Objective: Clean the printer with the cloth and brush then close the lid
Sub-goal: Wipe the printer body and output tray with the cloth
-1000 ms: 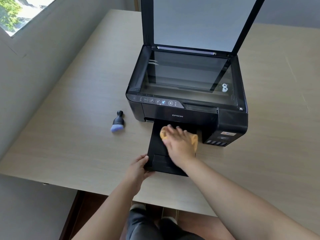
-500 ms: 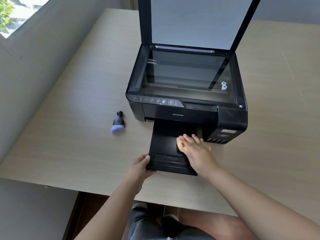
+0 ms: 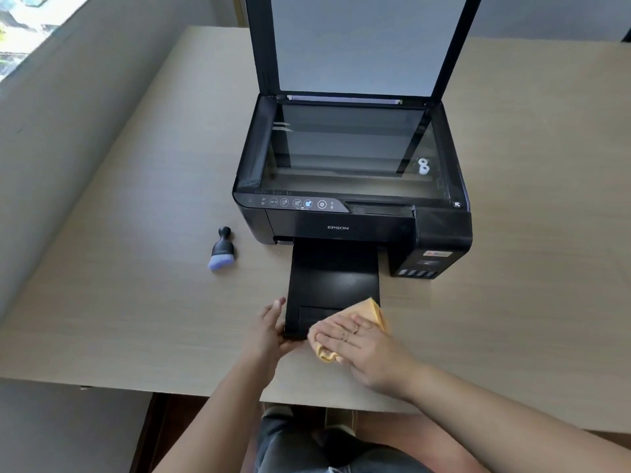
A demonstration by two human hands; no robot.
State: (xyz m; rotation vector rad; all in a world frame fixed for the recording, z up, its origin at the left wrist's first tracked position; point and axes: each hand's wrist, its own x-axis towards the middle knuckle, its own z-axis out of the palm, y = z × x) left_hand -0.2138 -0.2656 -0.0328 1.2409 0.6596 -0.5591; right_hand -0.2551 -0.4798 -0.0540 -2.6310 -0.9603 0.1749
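Observation:
A black printer (image 3: 440,230) stands on the wooden table with its lid (image 3: 358,42) raised upright and the scanner glass (image 3: 341,148) exposed. Its output tray (image 3: 334,278) is pulled out toward me. My right hand (image 3: 362,346) lies flat on an orange cloth (image 3: 370,310), pressing it on the tray's front right corner. My left hand (image 3: 269,331) grips the tray's front left corner. A small black brush (image 3: 222,249) with pale purple bristles lies on the table left of the printer, apart from both hands.
The table (image 3: 136,268) meets a wall on the left, with a window at the top left corner. The table's front edge runs just under my forearms. My knees show below it.
My right hand has slid the cloth down the output tray from near the printer body to the tray's front edge. My left hand has stayed at the tray's left corner.

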